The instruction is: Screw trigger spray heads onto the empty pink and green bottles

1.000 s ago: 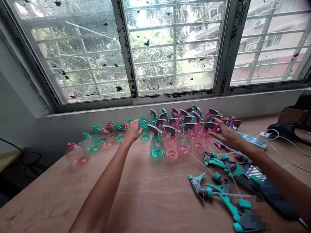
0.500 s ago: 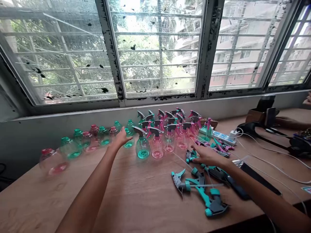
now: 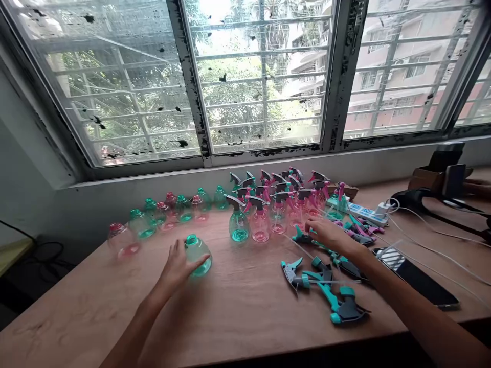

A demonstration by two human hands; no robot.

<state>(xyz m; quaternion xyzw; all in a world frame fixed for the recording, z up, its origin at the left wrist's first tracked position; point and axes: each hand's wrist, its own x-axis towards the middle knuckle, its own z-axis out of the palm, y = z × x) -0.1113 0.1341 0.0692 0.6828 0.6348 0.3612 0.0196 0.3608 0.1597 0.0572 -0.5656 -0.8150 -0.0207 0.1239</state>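
My left hand [image 3: 178, 266] is wrapped round a clear green bottle [image 3: 199, 258] with an open neck, upright at the front of the table. The fingers of my right hand [image 3: 326, 236] are closed on a teal and grey trigger spray head [image 3: 301, 236], partly covered by the hand. Nearer me lie more teal and grey spray heads [image 3: 347, 306] with thin clear tubes. Between the hands and farther back stand several green and pink bottles [image 3: 260, 225] fitted with spray heads.
Topless green and pink bottles [image 3: 140, 225] stand in a slanting row at the back left. To the right are pink spray heads [image 3: 362, 232], a power strip [image 3: 366, 213] with white cables, a phone [image 3: 420, 281] and a black strap [image 3: 414, 209]. A co-worker's hand [image 3: 477, 186] shows at the far right.
My left hand has brought a green bottle from the back row toward me. My right hand has closed on the teal spray head. The view has turned slightly left.
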